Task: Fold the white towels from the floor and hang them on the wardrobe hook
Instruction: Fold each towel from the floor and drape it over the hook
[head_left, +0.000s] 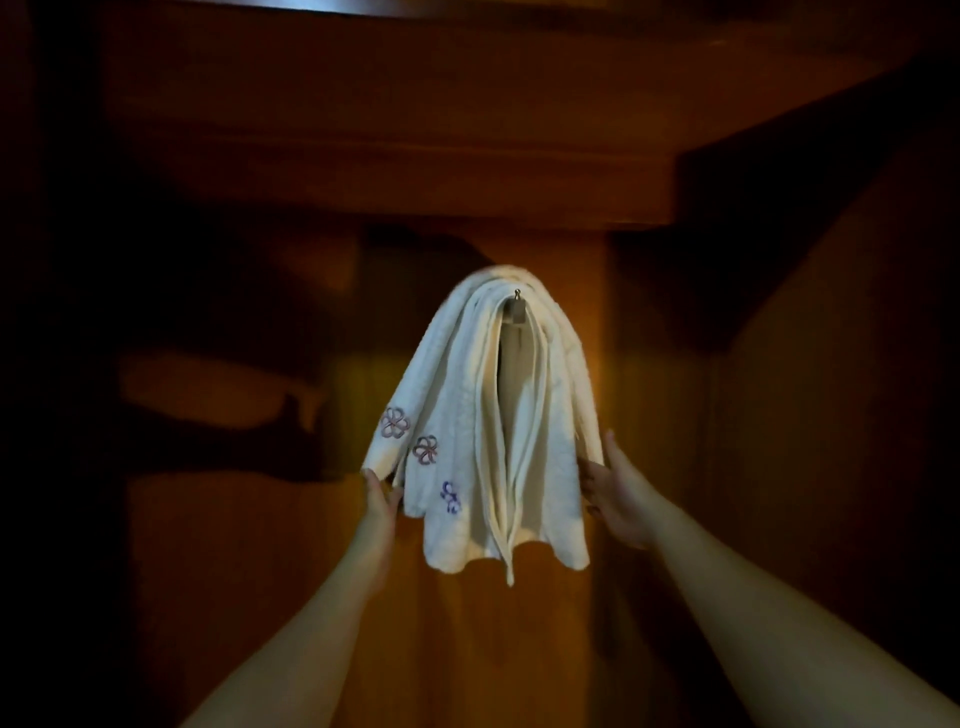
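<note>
Folded white towels (457, 395), the outer one with small flower embroidery, hang draped over a small metal hook (517, 295) on the wooden wardrobe panel (639, 415). My left hand (378, 499) touches the lower left edge of the towels with fingers pointing up. At the lower right edge, my right hand (615, 493) lies against the towels with its fingers straight and partly hidden behind the cloth. Both forearms reach up from the bottom of the view.
A wooden shelf or top board (415, 156) runs above the hook. A side wall of the wardrobe (831, 338) stands at the right. The left side is dark, with arm shadows on the panel.
</note>
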